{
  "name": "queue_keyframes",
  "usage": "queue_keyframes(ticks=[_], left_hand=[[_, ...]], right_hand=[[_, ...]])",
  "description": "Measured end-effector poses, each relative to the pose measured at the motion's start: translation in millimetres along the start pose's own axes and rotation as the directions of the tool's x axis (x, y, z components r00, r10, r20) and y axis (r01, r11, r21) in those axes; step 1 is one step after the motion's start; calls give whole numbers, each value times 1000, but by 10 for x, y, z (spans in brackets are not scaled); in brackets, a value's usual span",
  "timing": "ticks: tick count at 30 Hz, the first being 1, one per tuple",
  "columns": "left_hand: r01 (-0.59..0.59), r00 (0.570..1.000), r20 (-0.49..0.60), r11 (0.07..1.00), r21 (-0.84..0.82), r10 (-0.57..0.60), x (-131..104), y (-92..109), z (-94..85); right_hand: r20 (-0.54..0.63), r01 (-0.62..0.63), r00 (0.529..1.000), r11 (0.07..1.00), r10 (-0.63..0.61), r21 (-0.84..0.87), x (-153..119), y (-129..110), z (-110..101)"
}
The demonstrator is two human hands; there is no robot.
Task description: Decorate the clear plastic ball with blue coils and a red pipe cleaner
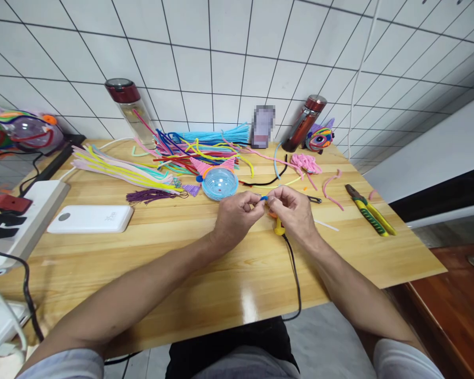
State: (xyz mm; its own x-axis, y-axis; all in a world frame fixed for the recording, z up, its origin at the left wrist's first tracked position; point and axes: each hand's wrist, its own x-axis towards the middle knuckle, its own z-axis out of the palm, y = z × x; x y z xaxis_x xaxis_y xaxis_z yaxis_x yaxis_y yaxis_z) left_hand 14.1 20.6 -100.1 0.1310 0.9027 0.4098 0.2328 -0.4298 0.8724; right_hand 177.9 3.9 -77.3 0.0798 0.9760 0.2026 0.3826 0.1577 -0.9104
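My left hand (237,216) and my right hand (294,213) meet above the middle of the table. Both pinch a short blue piece of pipe cleaner (264,198) between thumb and fingers. Beneath my right hand lies a yellow corded tool (279,228), mostly hidden, its black cord running off the table's front edge. Just beyond my left hand sits a clear round bowl (220,184) ringed with light blue, with pink pointed ears and a dark blue pompom at its far side.
Bundles of coloured pipe cleaners (122,171) lie behind. A white power bank (90,219) and a power strip (35,221) are left, green-yellow pliers (369,210) right. A glass bottle (132,113), a red flask (304,123) and a decorated ball (319,138) stand along the tiled wall.
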Motion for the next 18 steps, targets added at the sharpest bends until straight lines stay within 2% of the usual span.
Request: queue_keyframes(ticks=[4,9,11,14,18], left_hand=[[-53,998,22,993,101,51,26,-32,-11],[-28,997,71,997,75,22,39,-49,-31],[27,997,74,999,32,-29,41,-54,-24],[178,982,82,977,-115,-169,53,-51,-2],[379,925,153,860,-342,-348,82,-8,19]], right_hand=[[-21,100,994,986,-104,-136,7,48,10],[-10,277,953,887,-301,-370,10,105,28],[24,308,945,862,-326,-402,16,103,15],[89,301,953,883,-288,-360,55,58,-66],[14,214,975,931,-220,-295,190,16,-328]])
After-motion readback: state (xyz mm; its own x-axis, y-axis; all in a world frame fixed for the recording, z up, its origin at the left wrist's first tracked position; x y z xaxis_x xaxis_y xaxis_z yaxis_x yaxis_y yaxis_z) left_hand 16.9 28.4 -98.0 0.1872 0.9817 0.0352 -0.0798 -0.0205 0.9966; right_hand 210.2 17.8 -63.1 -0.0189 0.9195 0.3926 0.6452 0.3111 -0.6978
